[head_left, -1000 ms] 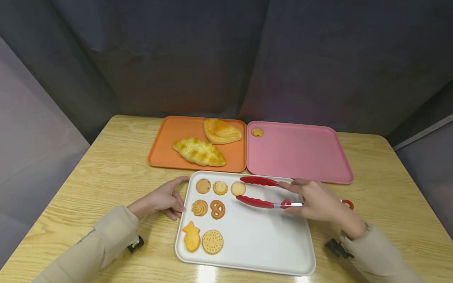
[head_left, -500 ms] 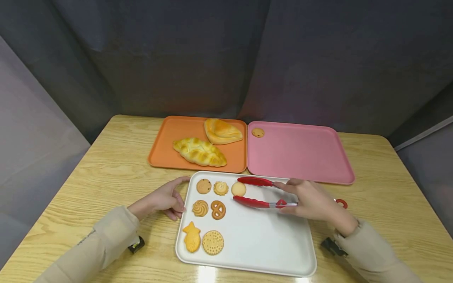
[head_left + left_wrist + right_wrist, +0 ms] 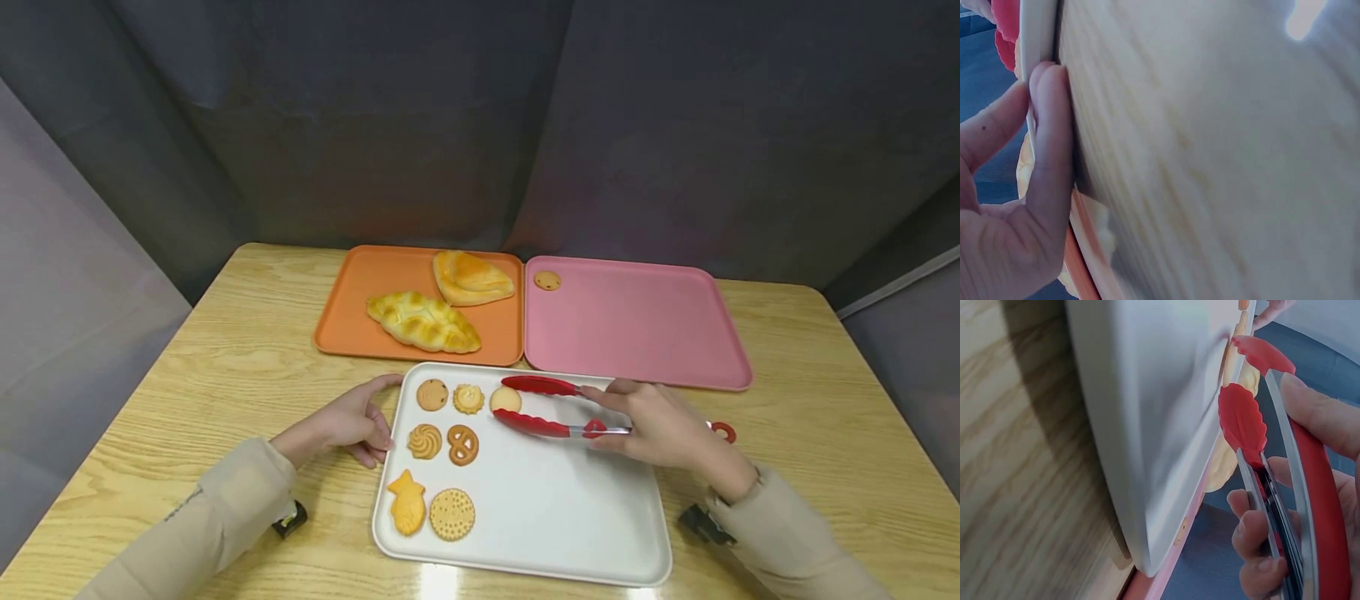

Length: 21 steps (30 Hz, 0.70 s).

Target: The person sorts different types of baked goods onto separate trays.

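One left-sleeve marking (image 3: 182, 503): illegible | right hand (image 3: 660, 425) grips red tongs (image 3: 534, 423)

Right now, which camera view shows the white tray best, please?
The head view: the white tray shows nearly whole from above. The left wrist view catches only an edge strip; the right wrist view, an angled part.

In the head view, part of the tongs (image 3: 536, 425) is covered by the right hand (image 3: 660, 423), and the near edge of the pale round cookie (image 3: 506, 397) is hidden by the tongs; whether it is touched cannot be told. Both sleeves (image 3: 202, 521) are cut off by the bottom edge, and the marking (image 3: 182, 504) on one is too small to be read. In the left wrist view, the table (image 3: 1210, 156) is blurred and the left hand (image 3: 1022, 231) is cut off at the left
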Each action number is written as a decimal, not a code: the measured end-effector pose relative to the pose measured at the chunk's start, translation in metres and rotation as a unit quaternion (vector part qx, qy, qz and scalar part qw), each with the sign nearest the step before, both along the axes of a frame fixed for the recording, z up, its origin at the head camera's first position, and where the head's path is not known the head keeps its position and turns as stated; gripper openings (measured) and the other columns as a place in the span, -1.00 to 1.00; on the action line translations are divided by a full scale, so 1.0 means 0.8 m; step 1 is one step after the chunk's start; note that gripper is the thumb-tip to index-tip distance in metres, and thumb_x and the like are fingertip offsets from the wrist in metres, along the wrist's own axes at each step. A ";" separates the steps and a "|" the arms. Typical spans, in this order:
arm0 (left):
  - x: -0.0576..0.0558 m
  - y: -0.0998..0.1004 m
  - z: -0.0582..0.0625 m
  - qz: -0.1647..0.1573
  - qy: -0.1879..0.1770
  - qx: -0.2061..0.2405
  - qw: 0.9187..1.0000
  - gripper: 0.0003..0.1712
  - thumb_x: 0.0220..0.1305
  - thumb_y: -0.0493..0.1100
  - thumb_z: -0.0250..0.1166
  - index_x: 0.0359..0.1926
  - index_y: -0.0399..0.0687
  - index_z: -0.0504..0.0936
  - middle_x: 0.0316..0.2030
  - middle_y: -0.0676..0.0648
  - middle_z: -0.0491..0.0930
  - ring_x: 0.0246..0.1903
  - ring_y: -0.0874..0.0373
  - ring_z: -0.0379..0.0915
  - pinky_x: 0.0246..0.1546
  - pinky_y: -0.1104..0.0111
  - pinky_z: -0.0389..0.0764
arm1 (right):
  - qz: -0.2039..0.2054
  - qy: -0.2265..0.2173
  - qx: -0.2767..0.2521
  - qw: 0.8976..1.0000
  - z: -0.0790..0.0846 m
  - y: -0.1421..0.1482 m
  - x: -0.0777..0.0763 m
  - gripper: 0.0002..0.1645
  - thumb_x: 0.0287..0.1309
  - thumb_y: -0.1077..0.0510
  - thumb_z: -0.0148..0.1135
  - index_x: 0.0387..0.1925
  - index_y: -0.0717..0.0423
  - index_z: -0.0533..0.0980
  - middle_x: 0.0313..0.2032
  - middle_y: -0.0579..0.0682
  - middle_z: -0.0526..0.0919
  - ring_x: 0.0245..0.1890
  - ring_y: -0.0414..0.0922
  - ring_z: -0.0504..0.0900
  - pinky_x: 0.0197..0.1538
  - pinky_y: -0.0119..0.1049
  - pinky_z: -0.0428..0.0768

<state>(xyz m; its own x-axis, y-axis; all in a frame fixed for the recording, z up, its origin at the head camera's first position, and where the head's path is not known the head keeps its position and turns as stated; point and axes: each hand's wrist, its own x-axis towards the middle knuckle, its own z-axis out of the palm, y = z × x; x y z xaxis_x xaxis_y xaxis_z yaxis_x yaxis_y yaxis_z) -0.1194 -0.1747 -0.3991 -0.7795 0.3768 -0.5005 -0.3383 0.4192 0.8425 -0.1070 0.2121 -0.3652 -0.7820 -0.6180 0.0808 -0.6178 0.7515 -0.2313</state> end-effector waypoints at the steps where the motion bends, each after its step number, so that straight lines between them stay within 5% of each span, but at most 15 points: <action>1: 0.000 0.000 0.000 0.000 0.000 0.000 1.000 0.06 -0.05 -0.56 0.24 0.40 -0.02 -0.10 -0.54 -0.23 0.53 -0.67 0.07 0.51 -0.68 0.20 0.62 | 0.001 0.003 -0.002 1.000 0.000 0.000 0.001 -0.29 -0.27 -0.09 0.46 0.01 0.10 0.55 -0.34 0.01 0.59 -0.61 -0.31 0.38 -0.61 -0.52 0.32; 21: 0.000 0.000 -0.003 0.004 -0.001 -0.013 1.000 0.05 -0.05 -0.54 0.24 0.40 0.02 -0.08 -0.54 -0.22 0.51 -0.67 0.07 0.51 -0.66 0.20 0.63 | -0.009 0.030 -0.033 0.999 0.012 0.011 0.005 -0.28 -0.30 -0.07 0.48 0.00 0.11 0.55 -0.32 0.05 0.60 -0.69 -0.39 0.29 -0.64 -0.53 0.32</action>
